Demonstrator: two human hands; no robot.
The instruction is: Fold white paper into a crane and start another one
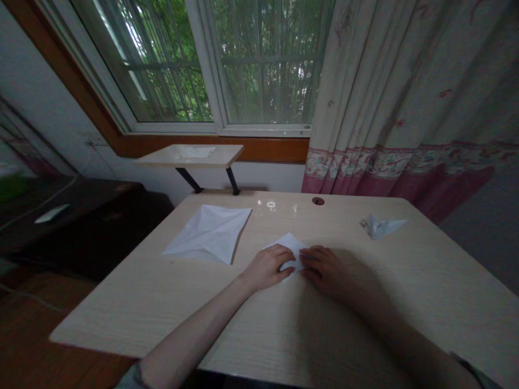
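Two hands [268, 268] [331, 274], one paper [289, 240] beneath — one sheet [208, 233] beside

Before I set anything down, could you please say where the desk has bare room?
Bare desk lies between the creased sheet, left forearm and left edge, and right of the right forearm, in front of the paper figure. Crowded: the middle, where left hand and right hand touch white paper.

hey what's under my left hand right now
A white sheet of paper on the pale desk. Its far corner and a strip between your left hand and right hand show; the part beneath your palm is hidden.
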